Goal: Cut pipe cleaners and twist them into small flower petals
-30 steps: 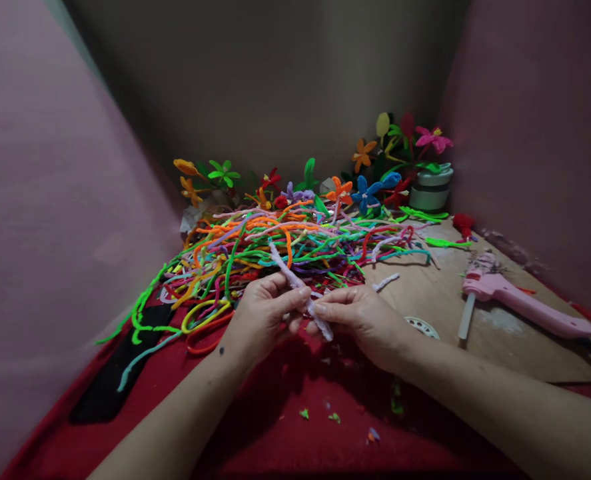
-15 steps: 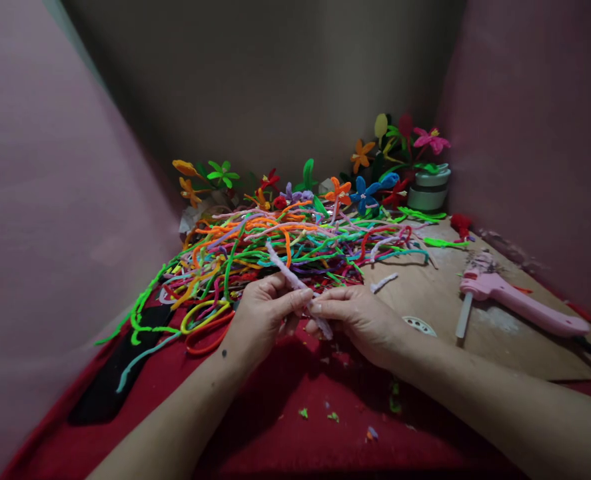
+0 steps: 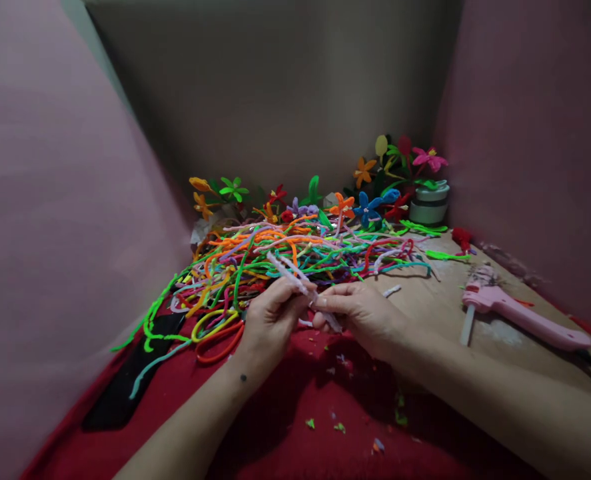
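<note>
Pale lilac pipe cleaners [image 3: 291, 272] are pinched between my two hands, above the red cloth [image 3: 285, 427]. My left hand [image 3: 274, 313] grips them near the middle, and two fuzzy strands spread apart past its fingertips. Close beside it, my right hand [image 3: 358, 312] has thumb and finger closed on the lower part, whose end sticks out below the fingers. How the strands join is hidden by my fingertips. Just beyond both hands lies a heap of many-coloured pipe cleaners [image 3: 275, 243].
A pink hot glue gun [image 3: 525, 320] rests on a brown board [image 3: 435, 313] at the right. Pipe-cleaner flowers [image 3: 368, 208] and a pale green pot [image 3: 429, 203] line the back. Scissors with yellow and red loops [image 3: 220, 343] and a black phone-like slab [image 3: 120, 393] lie left.
The lilac strands now show as two separated ends above my left hand, where one band showed before. My hands have shifted slightly, and the whole view has moved a little.
</note>
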Action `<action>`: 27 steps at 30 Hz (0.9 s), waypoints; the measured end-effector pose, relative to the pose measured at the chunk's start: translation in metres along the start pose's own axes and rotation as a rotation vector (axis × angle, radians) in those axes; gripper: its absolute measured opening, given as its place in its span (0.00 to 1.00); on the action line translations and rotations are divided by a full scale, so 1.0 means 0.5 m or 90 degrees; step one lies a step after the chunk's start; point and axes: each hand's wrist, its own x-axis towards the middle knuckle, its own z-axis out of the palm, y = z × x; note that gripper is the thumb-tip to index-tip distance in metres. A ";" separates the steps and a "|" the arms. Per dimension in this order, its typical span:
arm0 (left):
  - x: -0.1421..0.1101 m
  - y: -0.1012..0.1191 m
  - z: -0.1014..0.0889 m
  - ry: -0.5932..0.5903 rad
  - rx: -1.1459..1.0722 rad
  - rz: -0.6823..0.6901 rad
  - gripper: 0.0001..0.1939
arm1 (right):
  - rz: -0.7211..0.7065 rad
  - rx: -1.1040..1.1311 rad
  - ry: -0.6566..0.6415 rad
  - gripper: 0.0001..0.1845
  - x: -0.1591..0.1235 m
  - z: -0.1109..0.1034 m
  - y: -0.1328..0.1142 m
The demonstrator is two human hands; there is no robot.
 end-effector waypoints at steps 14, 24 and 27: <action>0.012 -0.012 -0.041 -0.185 0.362 0.337 0.11 | 0.025 -0.121 -0.069 0.13 0.008 -0.021 -0.006; 0.004 0.001 -0.032 -0.151 0.650 0.510 0.12 | 0.010 -0.203 -0.060 0.13 0.002 -0.019 -0.013; 0.000 0.004 -0.034 -0.161 0.677 0.511 0.12 | -0.004 -0.241 -0.059 0.14 0.002 -0.019 -0.013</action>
